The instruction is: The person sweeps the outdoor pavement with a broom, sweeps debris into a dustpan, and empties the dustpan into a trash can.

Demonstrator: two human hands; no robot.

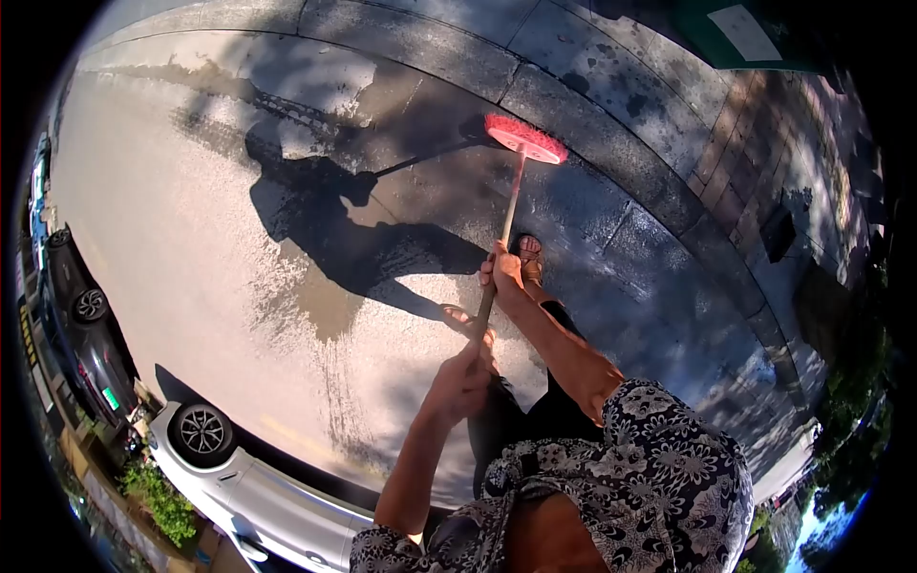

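A long-handled broom (513,203) with a pink-red head and bristles (524,139) is in both my hands. My left hand (458,387) is wrapped round the upper end of the handle, low in the view. Further down the handle, my right hand (504,271) is closed about it. The broom head lies out in front of me on the wet pavement, beside the stone kerb (535,94). My feet in sandals (531,250) stand on either side of the handle.
Wet patches and my shadow (325,205) cover part of the road (172,201). A silver car (277,501) is close on the left, with a dark car (91,315) beyond. Paving (659,105) and a green object (755,33) lie past the kerb.
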